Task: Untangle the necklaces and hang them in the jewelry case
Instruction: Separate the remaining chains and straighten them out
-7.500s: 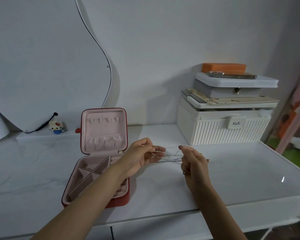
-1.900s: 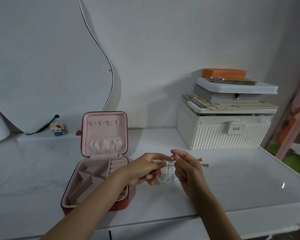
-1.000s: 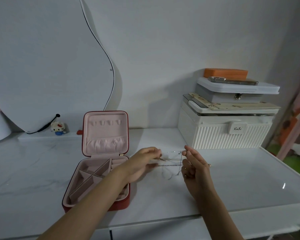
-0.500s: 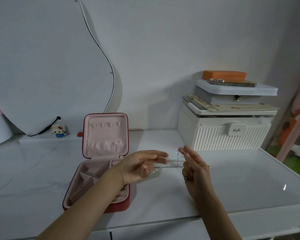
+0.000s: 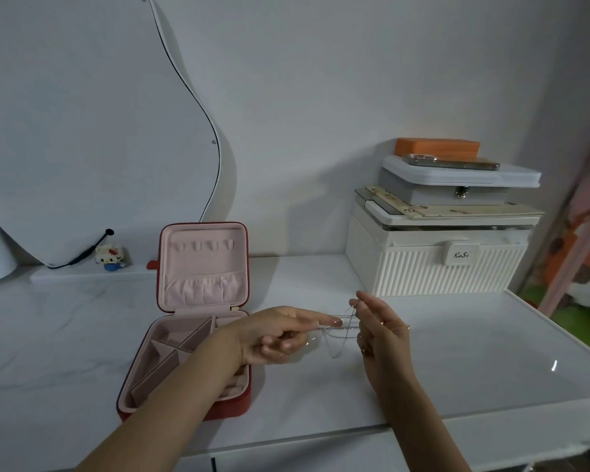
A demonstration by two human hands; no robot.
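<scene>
You hold the necklaces [image 5: 338,330] strung in the air between your hands, above the table [image 5: 457,352], just right of the open jewelry case [image 5: 201,267]. Your left hand [image 5: 280,333] pinches the fine chains at its extended fingertips; your right hand [image 5: 378,330] pinches them higher up. They look featherlight, limp and slippery, likely quick to knot or snap under a tug, so take them near the crossing and ease the strands apart gently

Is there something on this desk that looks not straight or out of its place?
On the white ribbed box, the flat beige board lies askew, one corner overhanging left. The jewelry case sits open and squarely; nothing is spilled.
</scene>
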